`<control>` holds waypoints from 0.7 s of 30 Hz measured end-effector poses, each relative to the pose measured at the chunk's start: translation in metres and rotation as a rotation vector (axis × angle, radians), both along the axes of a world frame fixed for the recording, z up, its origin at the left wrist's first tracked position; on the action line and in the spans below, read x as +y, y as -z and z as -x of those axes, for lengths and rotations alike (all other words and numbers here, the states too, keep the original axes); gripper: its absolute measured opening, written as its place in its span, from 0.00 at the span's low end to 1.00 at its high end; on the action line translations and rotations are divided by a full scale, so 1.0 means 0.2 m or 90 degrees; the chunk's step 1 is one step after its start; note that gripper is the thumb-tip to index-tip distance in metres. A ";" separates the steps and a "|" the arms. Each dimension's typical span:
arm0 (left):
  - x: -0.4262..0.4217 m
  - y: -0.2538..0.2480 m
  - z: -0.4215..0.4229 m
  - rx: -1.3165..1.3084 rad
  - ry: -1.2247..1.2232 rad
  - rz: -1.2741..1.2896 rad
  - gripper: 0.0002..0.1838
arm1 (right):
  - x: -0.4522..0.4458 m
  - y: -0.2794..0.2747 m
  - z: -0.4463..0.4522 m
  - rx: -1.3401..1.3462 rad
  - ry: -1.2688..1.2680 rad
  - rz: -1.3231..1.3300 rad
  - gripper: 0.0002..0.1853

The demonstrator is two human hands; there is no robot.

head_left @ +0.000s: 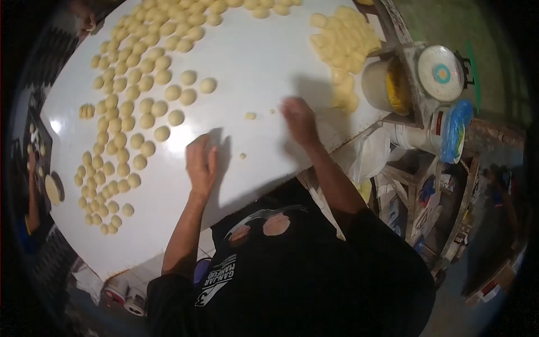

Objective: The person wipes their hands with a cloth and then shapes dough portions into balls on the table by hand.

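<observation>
"How is the left hand (200,168) looking?"
"It's curving loosely over the smooth, glossy white table (151,238), thumb standing apart from the fingers."
"And the right hand (300,121)?"
"It's showing blurred; I can't tell whether it's gripping anything."
"Where's the dough lying?"
"Small dough scraps (250,116) are lying between them, round dough balls (147,121) are crowding beyond the left, soft, lumpy dough pieces (345,42) beyond the right."

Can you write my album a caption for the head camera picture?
Left hand and right hand at a white table, between many dough balls and piled dough pieces.
</observation>
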State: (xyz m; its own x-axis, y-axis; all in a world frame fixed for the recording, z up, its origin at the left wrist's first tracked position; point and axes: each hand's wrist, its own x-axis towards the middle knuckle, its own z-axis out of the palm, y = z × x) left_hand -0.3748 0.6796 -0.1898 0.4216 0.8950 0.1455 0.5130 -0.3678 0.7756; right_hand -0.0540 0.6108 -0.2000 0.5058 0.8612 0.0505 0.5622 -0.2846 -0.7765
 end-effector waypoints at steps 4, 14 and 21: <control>-0.06 -0.05 -0.87 -0.108 0.171 0.085 0.16 | -0.77 0.21 -0.79 -0.101 0.297 0.195 0.20; -0.39 0.30 -2.05 0.023 0.227 0.102 0.20 | -0.63 -0.11 -1.29 0.022 0.175 0.129 0.24; -0.51 0.03 -0.30 0.122 -0.071 0.387 0.11 | -0.23 -0.04 -1.12 -0.138 0.050 0.018 0.20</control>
